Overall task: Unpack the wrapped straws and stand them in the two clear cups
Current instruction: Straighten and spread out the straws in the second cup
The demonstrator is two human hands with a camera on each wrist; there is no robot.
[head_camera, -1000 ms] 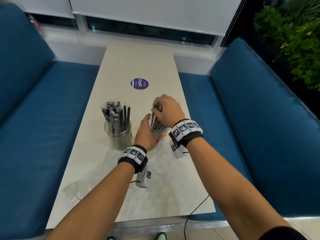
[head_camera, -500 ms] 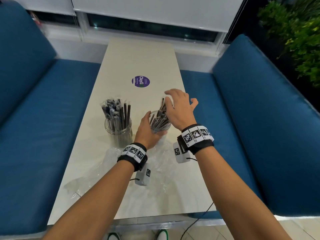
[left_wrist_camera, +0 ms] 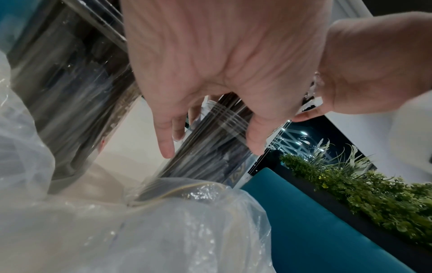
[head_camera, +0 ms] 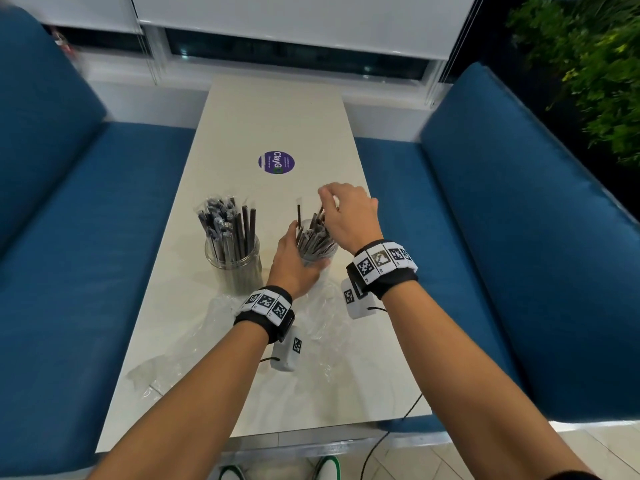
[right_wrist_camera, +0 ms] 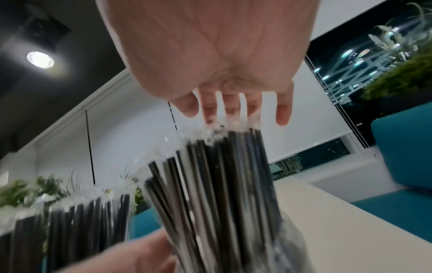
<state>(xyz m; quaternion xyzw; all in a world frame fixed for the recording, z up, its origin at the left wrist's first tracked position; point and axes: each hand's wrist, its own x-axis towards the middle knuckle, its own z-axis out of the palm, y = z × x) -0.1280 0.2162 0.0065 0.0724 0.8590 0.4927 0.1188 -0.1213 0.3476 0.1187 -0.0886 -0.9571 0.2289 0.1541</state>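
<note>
Two clear cups stand on the pale table [head_camera: 263,109]. The left cup [head_camera: 235,268] holds black straws [head_camera: 227,220], some still in clear wrappers. My left hand [head_camera: 294,261] grips the right cup [head_camera: 322,252] from its left side, fingers and thumb curled round its wall [left_wrist_camera: 210,151]. Black straws [head_camera: 313,233] fan out in this cup, one standing taller. My right hand [head_camera: 346,216] hovers over them with straight, spread fingers [right_wrist_camera: 282,114], some fingertips touching the straw tops [right_wrist_camera: 222,184]. It holds nothing.
An empty crumpled clear plastic bag [head_camera: 311,327] lies on the table under my wrists. A purple round sticker [head_camera: 276,162] marks the table's middle. Blue benches [head_camera: 86,237] flank both sides, and green plants [head_camera: 588,64] stand at the far right.
My right hand has let go of the straw bundle it was gripping in the right cup, and has lifted and opened above it. The straws have spread out. The left hand stays on the cup.
</note>
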